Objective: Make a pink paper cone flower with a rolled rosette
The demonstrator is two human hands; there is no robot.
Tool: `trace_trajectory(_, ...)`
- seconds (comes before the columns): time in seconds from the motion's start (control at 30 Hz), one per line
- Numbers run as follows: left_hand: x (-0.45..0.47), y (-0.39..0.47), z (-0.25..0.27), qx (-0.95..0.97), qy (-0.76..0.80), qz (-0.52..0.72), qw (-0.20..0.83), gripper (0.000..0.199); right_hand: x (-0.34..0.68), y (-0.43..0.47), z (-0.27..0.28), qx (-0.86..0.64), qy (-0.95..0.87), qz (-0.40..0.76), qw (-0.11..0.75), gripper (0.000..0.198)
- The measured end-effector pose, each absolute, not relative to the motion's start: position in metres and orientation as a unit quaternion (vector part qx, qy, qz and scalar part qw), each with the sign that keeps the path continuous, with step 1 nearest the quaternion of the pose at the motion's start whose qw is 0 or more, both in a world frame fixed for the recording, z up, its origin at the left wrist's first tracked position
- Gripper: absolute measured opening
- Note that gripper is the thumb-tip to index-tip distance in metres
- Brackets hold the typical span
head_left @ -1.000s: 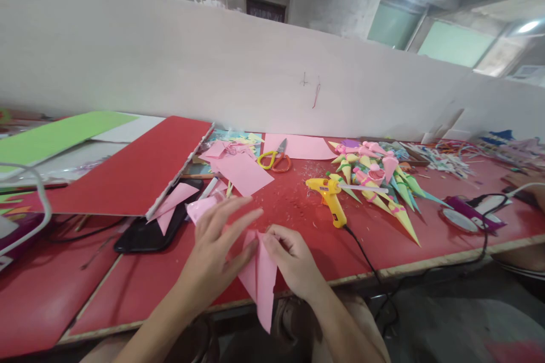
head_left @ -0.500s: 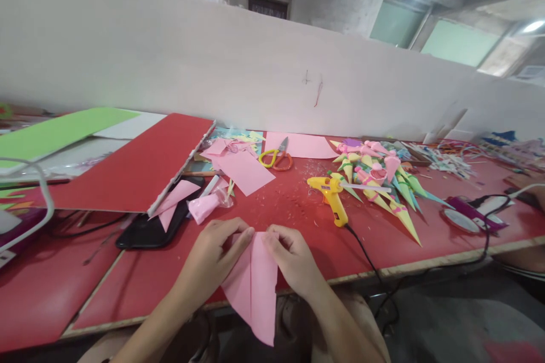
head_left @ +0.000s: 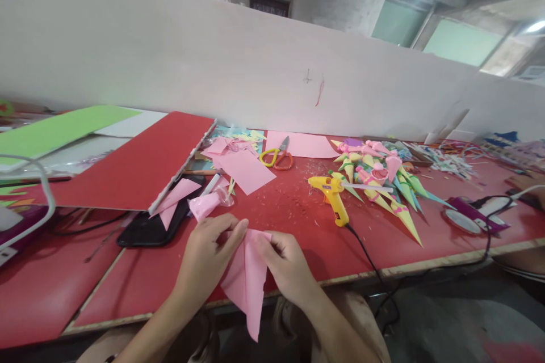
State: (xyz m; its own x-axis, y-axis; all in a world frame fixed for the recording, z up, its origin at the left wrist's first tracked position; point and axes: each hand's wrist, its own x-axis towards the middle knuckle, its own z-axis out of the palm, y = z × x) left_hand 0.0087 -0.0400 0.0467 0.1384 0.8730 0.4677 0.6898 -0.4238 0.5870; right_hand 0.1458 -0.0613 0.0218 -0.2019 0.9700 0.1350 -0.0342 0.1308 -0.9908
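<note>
A folded sheet of pink paper point(head_left: 249, 281) hangs between my two hands at the table's front edge, its pointed end downward. My left hand point(head_left: 210, 252) pinches its upper left side between thumb and fingers. At the upper right, my right hand point(head_left: 283, 258) grips the paper with the thumb on its near face. The fingertips behind the sheet are hidden. Just beyond my left hand lies a pink paper piece in clear wrap point(head_left: 206, 204). A yellow glue gun point(head_left: 334, 198) rests on the table to the right of my right hand.
Scissors point(head_left: 276, 157) and pink sheets point(head_left: 247, 170) lie toward the back. Several paper cones point(head_left: 383, 176) are heaped at right. A red board point(head_left: 145, 164) overhangs a black phone-like object point(head_left: 147, 231) at left. The glue gun's black cord point(head_left: 366, 252) runs over the front edge.
My right hand has moved slightly left, folding the paper's right side inward. The hanging paper looks narrower, its lower tip shifted left.
</note>
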Motion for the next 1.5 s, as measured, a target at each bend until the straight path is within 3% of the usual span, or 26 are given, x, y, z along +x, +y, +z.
trace_trajectory(0.27,0.011,-0.038,0.042,0.741,0.538,0.384,0.120,0.037,0.145,-0.059,0.021,-0.426,-0.575,0.505,0.483,0.033)
trace_trajectory(0.63,0.009,-0.037,0.043,0.762,0.526,0.374,0.040,0.039,0.146,-0.058,0.018,-0.439,-0.594,0.478,0.476,0.035)
trace_trajectory(1.1,0.007,-0.037,0.041,0.752,0.528,0.392,0.048,0.036,0.145,-0.059,0.018,-0.443,-0.584,0.476,0.485,0.034)
trace_trajectory(1.33,0.002,-0.036,0.043,0.746,0.554,0.361,0.077,0.039,0.149,-0.057,0.019,-0.464,-0.568,0.465,0.496,0.028)
trace_trajectory(1.5,0.000,-0.036,0.040,0.747,0.581,0.320,0.038,0.043,0.152,-0.060,0.026,-0.443,-0.610,0.483,0.445,0.012)
